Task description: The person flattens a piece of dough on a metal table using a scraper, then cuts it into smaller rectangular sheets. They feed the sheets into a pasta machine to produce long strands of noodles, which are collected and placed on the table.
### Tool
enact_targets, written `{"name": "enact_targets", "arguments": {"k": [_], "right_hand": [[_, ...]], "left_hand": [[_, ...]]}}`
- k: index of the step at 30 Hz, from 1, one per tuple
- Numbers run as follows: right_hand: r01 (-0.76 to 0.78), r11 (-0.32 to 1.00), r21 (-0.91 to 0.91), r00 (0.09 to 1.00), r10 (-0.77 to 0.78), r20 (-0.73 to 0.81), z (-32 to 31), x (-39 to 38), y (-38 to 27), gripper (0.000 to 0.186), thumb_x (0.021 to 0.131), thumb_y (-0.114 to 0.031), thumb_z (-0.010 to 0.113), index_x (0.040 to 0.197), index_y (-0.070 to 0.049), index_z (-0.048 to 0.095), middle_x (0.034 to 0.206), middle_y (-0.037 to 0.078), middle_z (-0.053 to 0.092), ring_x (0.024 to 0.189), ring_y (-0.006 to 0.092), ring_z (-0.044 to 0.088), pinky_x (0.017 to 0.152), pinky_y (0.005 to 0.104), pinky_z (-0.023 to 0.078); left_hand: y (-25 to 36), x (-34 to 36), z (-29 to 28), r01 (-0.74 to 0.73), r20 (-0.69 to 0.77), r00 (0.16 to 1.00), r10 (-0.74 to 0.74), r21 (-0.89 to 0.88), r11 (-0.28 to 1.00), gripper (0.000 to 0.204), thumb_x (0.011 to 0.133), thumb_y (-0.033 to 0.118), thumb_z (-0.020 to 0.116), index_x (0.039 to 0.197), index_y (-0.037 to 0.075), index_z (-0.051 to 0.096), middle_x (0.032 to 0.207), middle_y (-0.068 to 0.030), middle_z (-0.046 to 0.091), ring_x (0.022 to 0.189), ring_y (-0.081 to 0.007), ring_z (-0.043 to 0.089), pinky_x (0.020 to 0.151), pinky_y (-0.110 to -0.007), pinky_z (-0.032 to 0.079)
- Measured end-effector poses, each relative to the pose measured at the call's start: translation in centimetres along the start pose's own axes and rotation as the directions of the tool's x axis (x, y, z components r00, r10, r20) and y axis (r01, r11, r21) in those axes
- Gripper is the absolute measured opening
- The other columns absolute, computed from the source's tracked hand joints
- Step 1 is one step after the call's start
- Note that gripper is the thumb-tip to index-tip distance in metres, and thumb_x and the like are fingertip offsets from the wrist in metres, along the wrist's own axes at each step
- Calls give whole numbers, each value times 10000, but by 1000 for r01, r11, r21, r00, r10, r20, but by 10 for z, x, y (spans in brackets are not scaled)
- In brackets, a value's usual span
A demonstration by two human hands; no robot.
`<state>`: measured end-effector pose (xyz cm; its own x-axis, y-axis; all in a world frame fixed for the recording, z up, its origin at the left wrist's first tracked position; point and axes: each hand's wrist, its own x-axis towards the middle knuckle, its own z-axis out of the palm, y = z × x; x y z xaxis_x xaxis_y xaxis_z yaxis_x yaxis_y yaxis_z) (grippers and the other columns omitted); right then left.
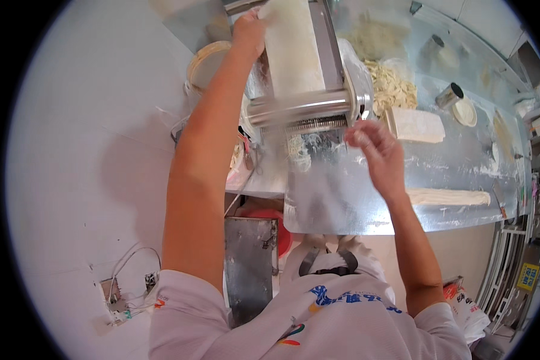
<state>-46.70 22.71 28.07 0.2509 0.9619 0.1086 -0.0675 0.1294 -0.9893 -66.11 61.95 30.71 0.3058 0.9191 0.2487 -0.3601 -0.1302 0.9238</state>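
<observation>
A pale, flat dough sheet lies on the sloping feed tray of a metal dough-rolling machine, running down to its shiny roller. At the sheet's upper left edge, my left hand is closed, apparently gripping that edge; its fingertips are partly hidden. My right hand is in front of the machine's right end, below the roller, its fingers half curled and smeared by motion. Whether it holds anything cannot be made out. Beneath the roller is a ridged cutting roller, with flour and dough scraps on the metal below it.
Right of the machine, a heap of cut noodles sits near a pale rectangular block. A long dough strip lies near the metal table's front edge. Further right are a metal can and a round floury dish.
</observation>
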Motion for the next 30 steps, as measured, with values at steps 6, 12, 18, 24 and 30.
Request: {"name": "enact_targets", "arguments": {"k": [6, 12, 18, 24, 30], "right_hand": [[-418, 898, 139, 907, 405, 115, 1, -57, 89, 196, 1059, -110, 590, 1190, 29, 630, 1056, 125, 729, 946, 193, 724, 855, 323, 587], [-478, 863, 165, 876, 454, 159, 23, -58, 109, 181, 1060, -113, 589, 1155, 31, 645, 1007, 102, 724, 876, 159, 712, 803, 296, 589], [-427, 895, 126, 902, 412, 130, 16, -61, 118, 180, 1059, -116, 588, 1139, 34, 648, 995, 96, 720, 850, 150, 707, 779, 298, 591], [-480, 840, 253, 874, 432, 223, 26, -58, 126, 219, 1050, -89, 587, 1225, 37, 623, 1081, 121, 713, 947, 191, 710, 864, 326, 579], [-445, 535, 718, 868, 453, 201, 56, -22, 121, 322, 1027, -40, 589, 1334, 52, 556, 1253, 166, 652, 1189, 250, 643, 970, 333, 544]], "left_hand": [[8, -19, 33, -6, -66, 997, 40, 451, 892, 392, 968, 208, 708, 1215, -92, 655, 1234, -327, 669, 1230, -429, 611, 1052, -506, 469], [2, -9, 28, -85, -53, 938, 341, 921, 379, 451, 840, 247, 870, 1154, -20, 687, 1107, -169, 754, 993, -309, 725, 884, -430, 562], [2, -30, 38, -189, 267, 789, 553, 963, -194, 435, 848, 291, 830, 1135, -5, 692, 1123, -218, 727, 1101, -376, 674, 954, -448, 521], [1, -40, 21, -373, 450, 817, 361, 889, -265, 454, 876, 257, 790, 1249, 22, 682, 1265, -261, 635, 1220, -469, 558, 1053, -524, 460], [35, -60, 81, -262, 284, 959, 9, 897, -357, 684, 847, 441, 804, 1317, -29, 642, 1351, -293, 606, 1306, -445, 554, 1100, -482, 466]]}}
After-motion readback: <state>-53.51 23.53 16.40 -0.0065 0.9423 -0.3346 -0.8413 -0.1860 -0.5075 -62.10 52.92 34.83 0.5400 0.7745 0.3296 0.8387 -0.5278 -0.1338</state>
